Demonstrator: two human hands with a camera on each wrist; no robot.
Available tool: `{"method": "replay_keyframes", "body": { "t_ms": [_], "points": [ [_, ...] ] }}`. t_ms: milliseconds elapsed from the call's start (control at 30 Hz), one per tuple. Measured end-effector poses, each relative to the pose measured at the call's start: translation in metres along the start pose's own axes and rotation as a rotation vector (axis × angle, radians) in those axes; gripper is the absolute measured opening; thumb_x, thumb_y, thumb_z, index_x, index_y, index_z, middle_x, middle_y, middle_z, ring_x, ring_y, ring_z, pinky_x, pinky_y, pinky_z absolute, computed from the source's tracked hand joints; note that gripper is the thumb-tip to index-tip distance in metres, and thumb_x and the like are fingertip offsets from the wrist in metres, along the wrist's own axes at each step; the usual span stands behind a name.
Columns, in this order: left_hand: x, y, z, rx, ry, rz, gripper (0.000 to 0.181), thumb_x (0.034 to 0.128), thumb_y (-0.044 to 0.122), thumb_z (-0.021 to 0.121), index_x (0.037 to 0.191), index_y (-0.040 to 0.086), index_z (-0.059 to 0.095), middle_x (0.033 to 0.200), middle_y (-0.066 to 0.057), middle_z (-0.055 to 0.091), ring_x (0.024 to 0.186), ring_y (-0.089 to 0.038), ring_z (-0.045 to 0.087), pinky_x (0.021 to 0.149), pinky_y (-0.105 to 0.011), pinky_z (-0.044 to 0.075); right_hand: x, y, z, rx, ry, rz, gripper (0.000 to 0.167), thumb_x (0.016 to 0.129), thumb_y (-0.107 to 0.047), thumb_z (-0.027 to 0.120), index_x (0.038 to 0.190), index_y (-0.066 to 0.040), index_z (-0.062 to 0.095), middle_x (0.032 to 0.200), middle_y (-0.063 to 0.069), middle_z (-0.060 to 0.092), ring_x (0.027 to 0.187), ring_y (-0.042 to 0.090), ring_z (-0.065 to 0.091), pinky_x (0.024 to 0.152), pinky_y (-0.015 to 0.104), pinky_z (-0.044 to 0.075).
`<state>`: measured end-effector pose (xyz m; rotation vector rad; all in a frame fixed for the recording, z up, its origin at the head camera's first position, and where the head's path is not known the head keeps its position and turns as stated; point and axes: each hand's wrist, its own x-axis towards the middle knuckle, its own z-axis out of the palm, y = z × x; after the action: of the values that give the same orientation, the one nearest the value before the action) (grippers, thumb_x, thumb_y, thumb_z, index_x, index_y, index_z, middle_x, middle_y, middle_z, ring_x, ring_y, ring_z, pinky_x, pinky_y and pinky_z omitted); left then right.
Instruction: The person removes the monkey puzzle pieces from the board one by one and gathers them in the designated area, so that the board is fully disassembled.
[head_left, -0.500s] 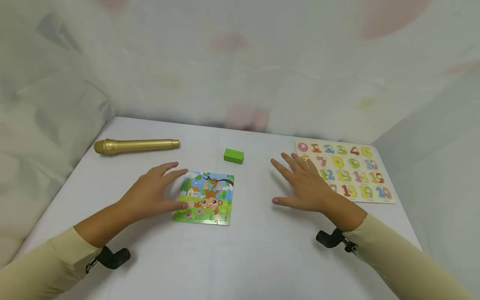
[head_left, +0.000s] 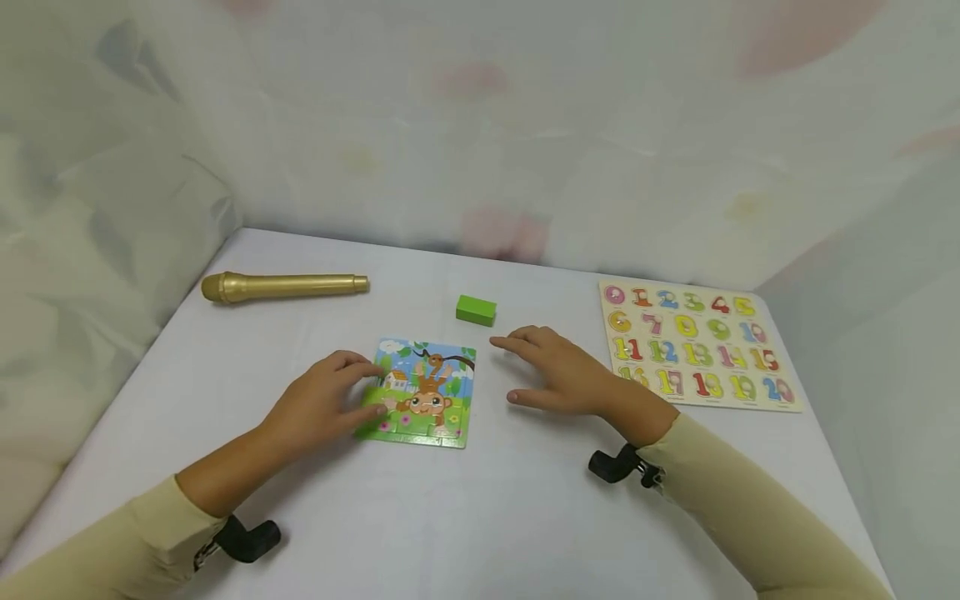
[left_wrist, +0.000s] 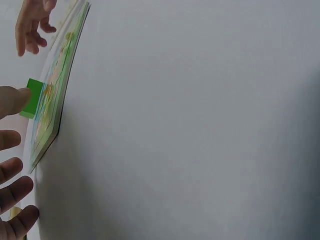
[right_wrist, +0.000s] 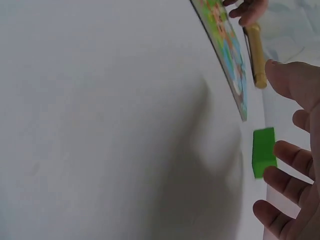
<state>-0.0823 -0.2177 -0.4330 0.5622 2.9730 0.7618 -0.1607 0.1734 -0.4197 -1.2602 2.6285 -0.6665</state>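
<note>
A square jigsaw puzzle point(head_left: 438, 387) with a monkey picture lies flat on the white table. My left hand point(head_left: 318, 404) is at its left edge, thumb and fingers spread apart over that side; whether they touch it I cannot tell. To the right of the puzzle hovers my right hand point(head_left: 562, 375), fingers loosely extended, holding nothing. Just behind the puzzle sits a green block point(head_left: 476, 311), also visible past the right fingers in the right wrist view as a green block point(right_wrist: 264, 152).
A gold toy microphone point(head_left: 285, 287) lies at the back left. On the right is a wooden number board point(head_left: 701, 342) with colourful numerals from 0 to 20. Pale cloth walls point(head_left: 480, 125) rise behind and beside the white table point(head_left: 450, 525).
My right hand has moved left, away from the number board and toward the puzzle. The left hand has shifted slightly, its fingers drawn a little closer together. The view has shifted slightly.
</note>
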Motion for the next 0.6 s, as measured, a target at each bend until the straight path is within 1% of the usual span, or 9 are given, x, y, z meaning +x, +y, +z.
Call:
{"method": "replay_keyframes", "body": {
  "t_ms": [133, 233, 400, 500, 600],
  "points": [
    [0.001, 0.001, 0.006, 0.007, 0.005, 0.017, 0.052, 0.0867, 0.032, 0.091, 0.132, 0.012, 0.075, 0.128, -0.011, 0.064, 0.116, -0.032, 0.063, 0.094, -0.052, 0.054, 0.019, -0.008, 0.008, 0.038, -0.006, -0.019, 0.075, 0.097, -0.043, 0.078, 0.162, -0.019, 0.048, 0.147, 0.003, 0.056, 0.138, 0.020, 0.050, 0.114, 0.046, 0.044],
    [0.001, 0.005, 0.009, 0.019, 0.011, 0.029, 0.047, 0.0871, 0.031, 0.089, 0.129, 0.014, 0.077, 0.124, -0.010, 0.064, 0.110, -0.030, 0.062, 0.089, -0.049, 0.053, 0.032, -0.016, 0.013, 0.034, -0.004, -0.048, 0.074, 0.097, -0.041, 0.078, 0.161, -0.017, 0.049, 0.146, 0.004, 0.057, 0.137, 0.021, 0.050, 0.114, 0.045, 0.043],
    [0.001, 0.009, 0.011, 0.058, 0.019, 0.046, 0.044, 0.0867, 0.032, 0.090, 0.126, 0.015, 0.079, 0.119, -0.010, 0.065, 0.105, -0.028, 0.062, 0.085, -0.048, 0.051, 0.053, -0.027, 0.020, 0.027, 0.007, -0.088, 0.067, 0.097, -0.038, 0.078, 0.156, -0.015, 0.055, 0.143, 0.003, 0.059, 0.132, 0.020, 0.053, 0.112, 0.041, 0.044],
    [0.000, 0.010, 0.011, 0.076, 0.031, 0.053, 0.048, 0.0870, 0.039, 0.090, 0.128, 0.016, 0.079, 0.117, -0.010, 0.064, 0.100, -0.027, 0.061, 0.080, -0.047, 0.050, 0.066, -0.033, 0.025, 0.030, 0.024, -0.109, 0.061, 0.098, -0.036, 0.077, 0.152, -0.014, 0.059, 0.139, 0.003, 0.061, 0.128, 0.019, 0.055, 0.109, 0.040, 0.045],
    [-0.002, 0.010, 0.010, 0.095, 0.026, 0.039, 0.058, 0.0857, 0.049, 0.089, 0.133, 0.018, 0.077, 0.117, -0.009, 0.063, 0.097, -0.026, 0.059, 0.079, -0.046, 0.048, 0.080, -0.039, 0.031, 0.052, 0.054, -0.131, 0.056, 0.099, -0.033, 0.075, 0.149, -0.012, 0.062, 0.136, 0.005, 0.063, 0.124, 0.020, 0.057, 0.107, 0.039, 0.045]
  ]
}}
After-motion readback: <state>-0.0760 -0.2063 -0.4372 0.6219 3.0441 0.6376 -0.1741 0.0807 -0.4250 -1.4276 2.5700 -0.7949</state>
